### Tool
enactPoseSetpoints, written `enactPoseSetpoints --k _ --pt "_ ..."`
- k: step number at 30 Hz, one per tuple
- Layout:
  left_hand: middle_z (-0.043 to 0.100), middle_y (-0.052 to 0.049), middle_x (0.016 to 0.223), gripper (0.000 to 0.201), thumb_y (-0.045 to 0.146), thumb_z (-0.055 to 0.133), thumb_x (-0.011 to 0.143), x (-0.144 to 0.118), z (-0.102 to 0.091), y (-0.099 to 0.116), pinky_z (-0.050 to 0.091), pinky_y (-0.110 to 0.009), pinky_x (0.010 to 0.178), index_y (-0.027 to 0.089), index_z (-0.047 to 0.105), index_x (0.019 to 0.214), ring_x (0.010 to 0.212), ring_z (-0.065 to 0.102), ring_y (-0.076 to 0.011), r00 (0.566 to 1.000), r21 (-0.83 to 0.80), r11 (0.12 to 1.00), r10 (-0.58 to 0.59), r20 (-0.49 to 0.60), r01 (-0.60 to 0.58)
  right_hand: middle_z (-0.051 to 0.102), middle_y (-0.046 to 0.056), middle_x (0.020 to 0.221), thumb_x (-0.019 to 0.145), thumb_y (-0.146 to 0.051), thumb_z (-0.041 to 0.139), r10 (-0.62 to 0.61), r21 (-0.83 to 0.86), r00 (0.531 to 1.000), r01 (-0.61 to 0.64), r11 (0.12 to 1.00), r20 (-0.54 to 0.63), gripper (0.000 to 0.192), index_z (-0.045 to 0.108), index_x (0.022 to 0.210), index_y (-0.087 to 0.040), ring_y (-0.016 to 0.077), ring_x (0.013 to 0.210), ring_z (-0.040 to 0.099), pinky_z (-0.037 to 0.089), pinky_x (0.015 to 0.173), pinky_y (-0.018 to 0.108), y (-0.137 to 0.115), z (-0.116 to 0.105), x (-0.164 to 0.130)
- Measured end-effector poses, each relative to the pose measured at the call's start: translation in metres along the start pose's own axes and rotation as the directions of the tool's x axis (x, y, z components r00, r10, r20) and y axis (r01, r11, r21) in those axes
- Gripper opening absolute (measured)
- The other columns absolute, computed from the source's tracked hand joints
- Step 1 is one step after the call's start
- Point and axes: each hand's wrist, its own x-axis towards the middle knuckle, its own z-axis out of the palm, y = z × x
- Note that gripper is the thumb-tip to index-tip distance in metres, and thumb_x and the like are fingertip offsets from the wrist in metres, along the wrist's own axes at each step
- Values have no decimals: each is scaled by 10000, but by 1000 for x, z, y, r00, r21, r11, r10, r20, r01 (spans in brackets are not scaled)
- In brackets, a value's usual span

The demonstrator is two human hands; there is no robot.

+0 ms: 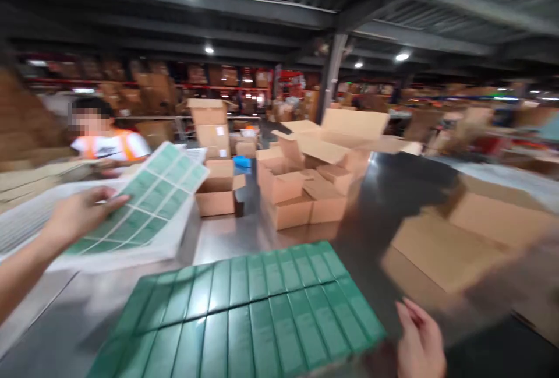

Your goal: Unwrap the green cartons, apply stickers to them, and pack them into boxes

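Observation:
My left hand (82, 212) pinches the near left edge of a sheet of green labels (163, 194), which is raised and tilted at the left. In front of me, two rows of narrow green boxes (262, 302) lie packed side by side, their tops shiny. Just off the right end of those rows is my right hand (420, 340), its thumb and fingers drawn together in a pinch. Whatever may be between those fingertips is too small and blurred to make out.
Open cardboard boxes (292, 209) stand mid-table, with a smaller open carton (216, 194) to their left. Another open carton (449, 244) is at the right. A white tray (183, 232) sits beneath the label sheet. Across the table is a person (111, 142) in an orange-trimmed vest.

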Motion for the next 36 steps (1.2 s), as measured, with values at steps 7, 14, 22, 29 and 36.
enactPoseSetpoints --k 7,14,22,29,36 --pt "517 71 491 457 491 872 579 -166 -23 -48 275 -181 416 191 532 637 418 409 -79 968 -436 873 -252 -20 218 721 94 996 825 -502 707 -153 275 751 -41 960 643 357 637 1033 -220 273 936 671 543 855 431 -96 90 -113" --pt "572 45 590 408 527 798 682 -272 -38 -96 400 -214 459 196 561 704 484 495 -113 942 -353 881 -334 4 314 681 99 1229 874 -428 718 -323 407 269 -372 834 907 378 609 1195 -262 253 1126 649 527 974 432 -170 145 -252" --pt "697 -13 746 191 209 528 953 -262 -70 -101 367 -256 567 201 691 853 640 621 -135 830 371 838 161 534 -401 631 71 1349 830 -437 752 -244 322 -348 186 928 905 764 398 1503 -357 306 1186 608 543 803 384 -201 151 -286" --pt "723 -39 1150 194 198 657 890 -228 -43 -88 340 -538 1120 280 711 1057 1222 593 -293 755 581 619 656 -12 -529 712 13 751 924 -305 573 -239 300 -327 149 942 914 185 724 865 -216 181 664 635 435 620 280 -190 165 -326" --pt "473 -203 1445 871 490 814 711 -216 3 -144 543 -530 901 210 380 1413 1139 633 -350 807 -492 865 -361 -467 103 600 -3 679 831 -501 661 43 -132 -336 -248 960 941 322 652 808 -180 147 606 533 400 569 246 -146 154 -333"
